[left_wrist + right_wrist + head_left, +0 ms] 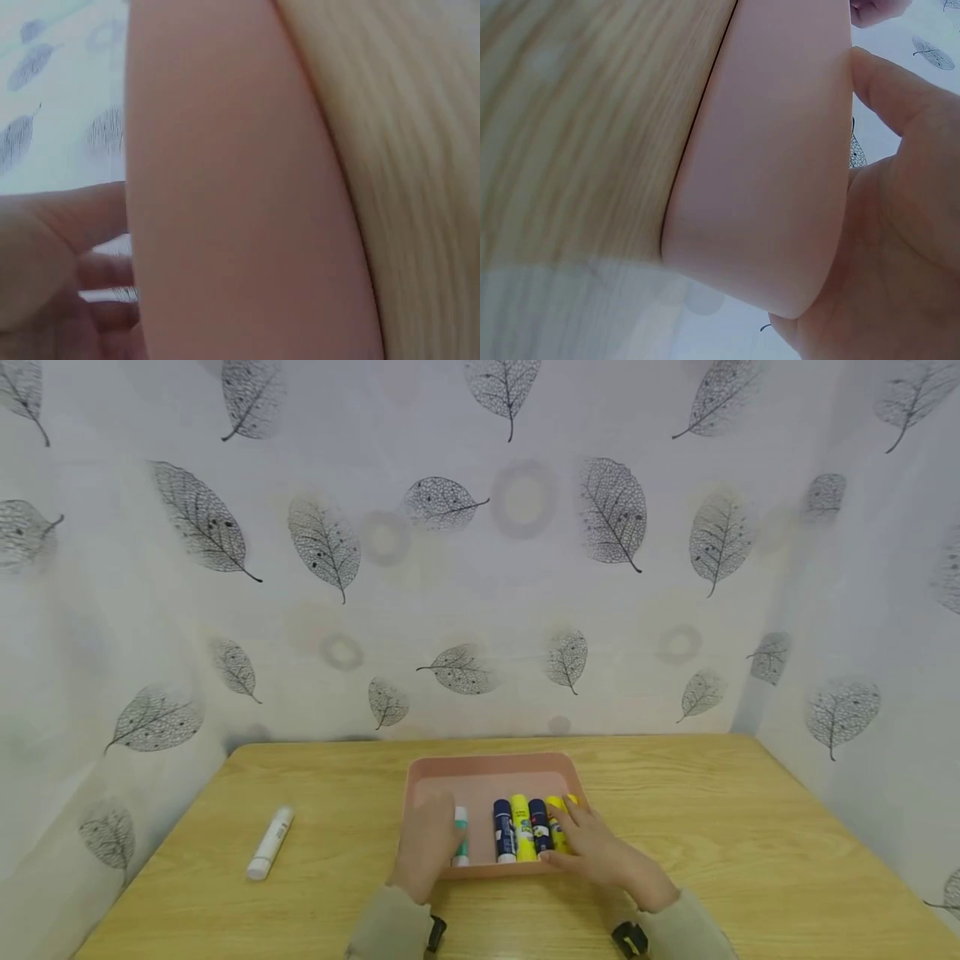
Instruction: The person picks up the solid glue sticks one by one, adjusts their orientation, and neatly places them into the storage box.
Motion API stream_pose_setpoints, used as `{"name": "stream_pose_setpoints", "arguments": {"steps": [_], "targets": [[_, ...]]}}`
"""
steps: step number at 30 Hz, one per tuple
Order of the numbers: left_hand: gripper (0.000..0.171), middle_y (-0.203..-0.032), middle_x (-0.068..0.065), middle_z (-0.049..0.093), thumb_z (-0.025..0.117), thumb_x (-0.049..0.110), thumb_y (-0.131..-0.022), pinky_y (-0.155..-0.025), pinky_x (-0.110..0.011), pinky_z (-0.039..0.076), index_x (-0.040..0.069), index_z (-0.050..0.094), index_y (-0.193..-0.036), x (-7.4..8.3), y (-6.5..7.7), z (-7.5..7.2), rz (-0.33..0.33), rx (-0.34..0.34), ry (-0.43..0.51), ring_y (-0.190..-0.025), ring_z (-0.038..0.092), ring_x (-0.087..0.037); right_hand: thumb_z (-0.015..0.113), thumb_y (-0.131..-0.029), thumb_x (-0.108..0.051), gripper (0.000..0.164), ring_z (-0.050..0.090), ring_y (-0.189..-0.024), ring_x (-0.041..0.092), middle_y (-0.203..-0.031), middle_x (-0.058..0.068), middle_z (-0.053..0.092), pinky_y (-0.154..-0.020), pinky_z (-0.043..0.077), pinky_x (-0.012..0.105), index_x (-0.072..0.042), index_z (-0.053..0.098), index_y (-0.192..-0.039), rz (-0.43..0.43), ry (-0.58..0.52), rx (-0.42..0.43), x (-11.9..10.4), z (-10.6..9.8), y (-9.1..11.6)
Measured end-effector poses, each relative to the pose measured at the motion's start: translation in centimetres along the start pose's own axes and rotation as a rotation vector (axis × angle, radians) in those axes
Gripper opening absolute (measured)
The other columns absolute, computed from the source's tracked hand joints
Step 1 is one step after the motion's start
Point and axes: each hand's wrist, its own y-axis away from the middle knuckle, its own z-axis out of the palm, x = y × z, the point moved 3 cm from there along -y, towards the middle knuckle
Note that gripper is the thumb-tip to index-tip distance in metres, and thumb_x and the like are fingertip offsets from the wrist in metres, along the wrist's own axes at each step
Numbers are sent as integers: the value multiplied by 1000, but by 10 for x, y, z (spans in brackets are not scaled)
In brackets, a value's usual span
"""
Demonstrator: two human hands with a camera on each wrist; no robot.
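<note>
My left hand [429, 839] reaches into the left part of a pink tray [487, 765] and grips a white-and-teal glue stick [461, 816], its fingertips mostly hidden. To the right, a navy glue stick [504, 828], a yellow one [522, 827] and another navy one [537, 818] lie side by side. Over the yellow glue sticks [556, 835] at the tray's right end, my right hand [600, 852] rests with its fingers spread. The right wrist view shows this hand [907, 202] beside the tray's outer wall [765, 150]; in the left wrist view the wall [232, 180] covers the left fingertips.
A white glue stick [271, 843] lies by itself on the wooden table [330, 810], left of the tray. A pale curtain with leaf prints [517, 602] surrounds the table at the back and sides.
</note>
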Motion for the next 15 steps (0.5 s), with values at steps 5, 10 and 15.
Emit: {"name": "stream_pose_setpoints", "arguments": {"steps": [5, 10, 15], "targets": [[29, -84, -8, 54, 66, 23, -79, -52, -31, 45, 4, 54, -98, -14, -9, -11, -6, 16, -51, -60, 47, -16, 50, -86, -42, 68, 9, -127, 44, -138, 29, 16, -98, 10, 55, 4, 31, -133, -3, 3, 2, 1, 1, -1], [30, -88, -13, 57, 63, 20, -81, -60, -39, 48, 1, 55, -103, -40, -14, -29, 38, 136, -58, -74, 56, -26, 51, -86, -42, 68, 9, -126, 44, -138, 29, 16, -99, 10, 55, 4, 31, -133, -12, 13, 12, 1, -1, -1], [25, -95, -17, 57, 58, 10, -82, -63, -43, 48, 0, 55, -105, -72, -12, -40, -10, 177, -65, -84, 55, -31, 52, -86, -41, 68, 10, -126, 45, -138, 29, 17, -98, 10, 56, 3, 32, -132, -8, -12, 10, -1, 0, 0]]}}
